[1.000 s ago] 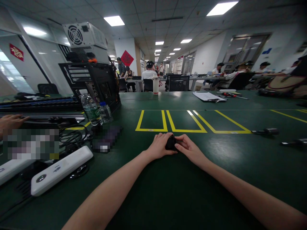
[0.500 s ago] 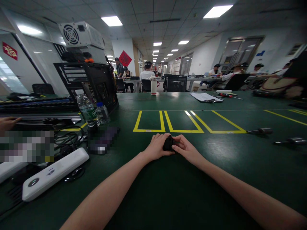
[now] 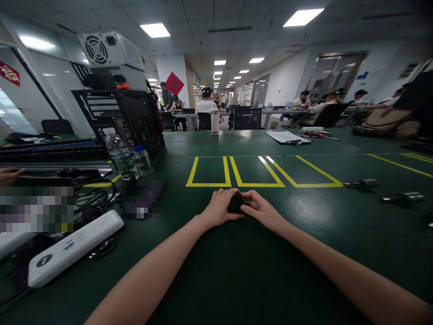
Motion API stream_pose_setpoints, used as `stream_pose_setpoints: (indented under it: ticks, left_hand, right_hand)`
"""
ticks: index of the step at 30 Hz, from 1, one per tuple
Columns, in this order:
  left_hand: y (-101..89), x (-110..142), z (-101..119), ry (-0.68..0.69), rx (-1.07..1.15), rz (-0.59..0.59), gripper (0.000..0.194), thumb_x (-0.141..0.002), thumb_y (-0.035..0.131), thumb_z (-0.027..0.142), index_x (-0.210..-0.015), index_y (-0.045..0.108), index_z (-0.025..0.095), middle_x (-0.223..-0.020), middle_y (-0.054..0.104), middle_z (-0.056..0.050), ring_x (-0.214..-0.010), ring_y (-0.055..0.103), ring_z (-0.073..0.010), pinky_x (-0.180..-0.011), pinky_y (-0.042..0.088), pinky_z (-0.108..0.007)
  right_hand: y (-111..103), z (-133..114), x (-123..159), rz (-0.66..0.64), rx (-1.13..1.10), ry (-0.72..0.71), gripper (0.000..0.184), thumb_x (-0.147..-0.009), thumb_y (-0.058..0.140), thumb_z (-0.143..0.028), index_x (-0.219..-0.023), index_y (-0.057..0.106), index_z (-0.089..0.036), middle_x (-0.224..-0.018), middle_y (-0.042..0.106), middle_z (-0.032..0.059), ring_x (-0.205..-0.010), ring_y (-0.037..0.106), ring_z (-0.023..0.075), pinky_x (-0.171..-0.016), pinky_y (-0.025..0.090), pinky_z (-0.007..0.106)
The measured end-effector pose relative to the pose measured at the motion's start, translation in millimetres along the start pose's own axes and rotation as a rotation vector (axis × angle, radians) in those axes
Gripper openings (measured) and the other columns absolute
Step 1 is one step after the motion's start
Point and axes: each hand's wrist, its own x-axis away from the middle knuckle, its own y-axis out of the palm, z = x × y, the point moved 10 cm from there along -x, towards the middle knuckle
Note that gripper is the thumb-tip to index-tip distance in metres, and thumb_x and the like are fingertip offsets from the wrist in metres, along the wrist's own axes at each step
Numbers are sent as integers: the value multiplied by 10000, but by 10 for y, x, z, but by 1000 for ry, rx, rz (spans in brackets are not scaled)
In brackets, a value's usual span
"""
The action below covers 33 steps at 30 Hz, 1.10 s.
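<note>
Black object point(image 3: 234, 204), gripped by my left hand point(image 3: 219, 206) and right hand point(image 3: 262, 209) near the yellow tape point(image 3: 260, 185), could slip under uneven pressure.

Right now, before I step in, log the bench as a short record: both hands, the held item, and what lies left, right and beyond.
Left hand: gripping the left side of a small black object
Right hand: thumb and fingers at its right side
Held item: partly hidden; exact type unclear
Left: green-labelled water bottle, blue-capped clear bottle, black computer case
Right: two metal cylinders with thin tips
Beyond: yellow tape outlines, clipboard with paper, white cup
Co-worker's hand: left edge
</note>
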Motion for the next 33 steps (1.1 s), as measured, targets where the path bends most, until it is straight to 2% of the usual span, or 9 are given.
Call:
stream_pose_setpoints:
  ticks: [6,10,13,16,21,25,28,31,33]
  left_hand:
    - [16,-12,-18,-2,-8,9,635,-638,644,441,-1154,338,231,-1073,501,-48,-929,441,-232,-794,341,-358]
    - [19,-21,-21,-12,-7,5,630,-639,642,437,-1152,340,233,-1071,503,-51,-931,442,-237,-794,336,-364]
    - [13,-20,-12,-18,-4,-4,622,-642,641,432,-1150,339,237,-1074,503,-47,-932,446,-237,-793,339,-362]
    - [7,-17,-18,-34,-8,-10,613,-646,639,428,-1149,341,242,-1076,503,-47,-938,449,-240,-798,338,-366]
    - [8,-16,-22,-19,1,-1,643,-639,640,451,-1159,334,231,-1079,502,-56,-937,448,-238,-796,340,-364]
    - [1,-14,-21,-14,-8,6,634,-645,634,455,-1160,338,233,-1074,501,-55,-935,446,-237,-793,341,-364]
    - [-3,-10,-15,-17,-12,-4,630,-648,632,454,-1160,336,237,-1077,499,-52,-938,446,-235,-798,342,-365]
    - [-8,-9,-13,-15,-10,-4,620,-650,633,444,-1154,337,238,-1075,499,-47,-938,447,-231,-801,344,-361]
    - [-2,-11,-18,-12,-11,-2,621,-650,634,441,-1154,336,235,-1073,499,-47,-936,446,-230,-800,346,-360]
  right_hand:
    - [-12,-69,-13,42,19,-50,155,-783,491,-271,-926,455,-223,-981,517,20,-955,529,159,-852,438,353]
    - [-78,28,-58,84,67,-24,237,-765,516,-291,-981,458,-213,-1015,515,40,-1008,497,182,-896,403,389]
    - [-49,83,-52,28,56,12,251,-764,517,-300,-996,468,-217,-1046,509,44,-994,509,189,-891,406,414]
    - [-12,20,-11,-11,-3,-13,263,-744,549,-276,-986,453,-236,-1076,496,28,-997,513,180,-892,413,398]
    - [-25,-24,0,26,-4,-20,167,-778,498,-314,-916,454,-231,-983,516,25,-961,529,178,-843,444,381]
    - [-90,31,-40,75,41,-1,237,-765,516,-310,-979,454,-230,-1021,504,34,-999,506,189,-878,418,401]
    - [-66,76,-43,22,61,50,268,-773,502,-322,-1020,460,-229,-1062,498,47,-1003,504,196,-898,399,427]
    - [-4,12,-19,-48,5,21,270,-749,540,-300,-998,460,-235,-1072,496,36,-986,516,187,-895,405,412]
    - [4,-24,-8,-49,-19,1,272,-741,552,-294,-988,451,-240,-1068,494,28,-978,520,181,-878,417,396]
